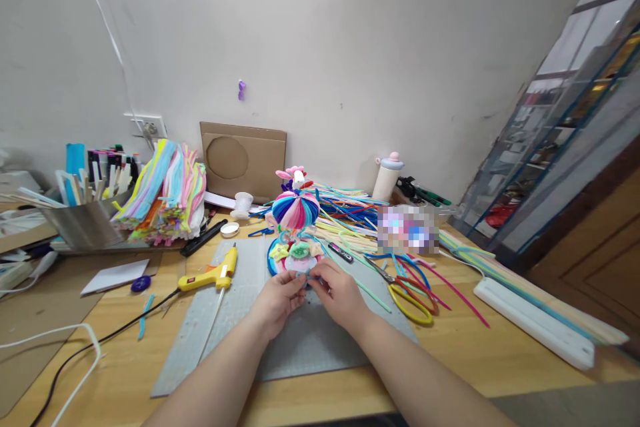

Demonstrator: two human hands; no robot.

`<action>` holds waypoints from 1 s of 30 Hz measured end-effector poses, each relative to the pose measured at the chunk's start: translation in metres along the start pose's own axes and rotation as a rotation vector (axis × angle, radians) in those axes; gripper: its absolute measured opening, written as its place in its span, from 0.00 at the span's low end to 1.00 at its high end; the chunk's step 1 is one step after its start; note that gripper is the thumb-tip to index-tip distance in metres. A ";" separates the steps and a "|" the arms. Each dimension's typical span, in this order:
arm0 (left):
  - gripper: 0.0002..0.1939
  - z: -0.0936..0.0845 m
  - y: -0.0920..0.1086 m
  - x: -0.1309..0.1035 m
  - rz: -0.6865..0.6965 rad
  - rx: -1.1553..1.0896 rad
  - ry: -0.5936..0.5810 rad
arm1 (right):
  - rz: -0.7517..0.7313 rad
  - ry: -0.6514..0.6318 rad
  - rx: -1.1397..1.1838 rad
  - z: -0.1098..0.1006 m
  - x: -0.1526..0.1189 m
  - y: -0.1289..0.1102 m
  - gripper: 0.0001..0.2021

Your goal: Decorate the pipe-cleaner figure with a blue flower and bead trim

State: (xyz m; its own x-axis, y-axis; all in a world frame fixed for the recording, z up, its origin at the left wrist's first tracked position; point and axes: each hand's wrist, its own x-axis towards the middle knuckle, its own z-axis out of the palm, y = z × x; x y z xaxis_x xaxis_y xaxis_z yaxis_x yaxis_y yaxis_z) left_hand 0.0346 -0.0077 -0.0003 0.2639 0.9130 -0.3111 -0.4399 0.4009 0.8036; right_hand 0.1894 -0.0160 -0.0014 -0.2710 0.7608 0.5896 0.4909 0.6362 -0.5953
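"Blue-grey bit [302, 274], perhaps a snippet of pipe cleaner, too small and too covered by fingers to name surely. Where is it exactly?"

"Over the far half of the grey cutting mat [305, 353], just in front of the pipe-cleaner balloon ornament [295, 209]. I can't tell whether the two touch."

"And the grip?"

"Left hand [280, 300] and right hand [340, 293] meet there, the thumb and fingers of each pinched together on the bit."

"What does the ornament look like?"

"It stands upright toward the mat's far edge: a ball striped pink, white and blue, above a round base with a yellow star [280, 251] and a green oval [300, 250]."

"At the mat's sides?"

"Across its left edge lies a yellow glue gun [215, 273], black cord trailing left. Across its right edge lie scissors [411, 303] with red and yellow handles, loose pipe cleaners [463, 285] beside them."

"Farther out?"

"Beyond the mat's far edge, a heap of coloured pipe cleaners [345, 210], a pale bottle [385, 178] right of that, and cardboard [270, 160] with a round cut-out against the wall. Left of the mat, a metal container [83, 225] and thick pastel bundles [167, 190]."
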 end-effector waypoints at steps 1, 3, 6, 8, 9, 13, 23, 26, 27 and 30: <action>0.14 -0.001 0.000 0.000 -0.012 0.000 0.000 | -0.021 0.002 0.005 0.000 0.000 0.001 0.06; 0.13 -0.002 -0.001 0.000 -0.034 0.004 -0.006 | -0.062 0.007 0.013 0.001 -0.001 0.002 0.08; 0.13 -0.002 -0.001 0.001 -0.034 0.009 -0.015 | -0.079 0.022 -0.005 0.001 -0.001 0.004 0.08; 0.13 -0.001 -0.002 0.001 -0.007 0.004 -0.012 | -0.064 0.034 -0.025 0.002 -0.001 0.003 0.08; 0.13 -0.001 -0.002 0.001 0.010 0.000 -0.009 | -0.051 0.040 -0.031 0.002 -0.002 0.001 0.07; 0.16 0.001 -0.003 0.001 0.069 -0.008 -0.009 | -0.009 0.049 -0.025 0.003 -0.002 -0.005 0.06; 0.16 0.003 -0.005 0.004 0.237 0.068 0.014 | 0.322 0.127 0.440 0.017 0.002 -0.001 0.08; 0.15 0.003 -0.005 0.004 0.294 0.122 0.026 | 0.546 0.066 0.723 0.016 0.005 -0.001 0.11; 0.15 0.004 -0.005 0.004 0.307 0.140 0.026 | 0.607 0.047 0.790 0.015 0.006 -0.002 0.11; 0.15 0.005 -0.003 0.005 0.328 0.191 0.019 | 0.744 0.009 0.936 0.012 0.007 -0.005 0.10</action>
State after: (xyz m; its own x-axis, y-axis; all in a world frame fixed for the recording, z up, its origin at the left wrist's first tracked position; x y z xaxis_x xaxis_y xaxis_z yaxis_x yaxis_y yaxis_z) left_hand 0.0417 -0.0050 -0.0019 0.1191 0.9924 -0.0296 -0.3300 0.0677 0.9415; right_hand 0.1748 -0.0120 -0.0012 -0.1681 0.9835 -0.0662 -0.2700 -0.1106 -0.9565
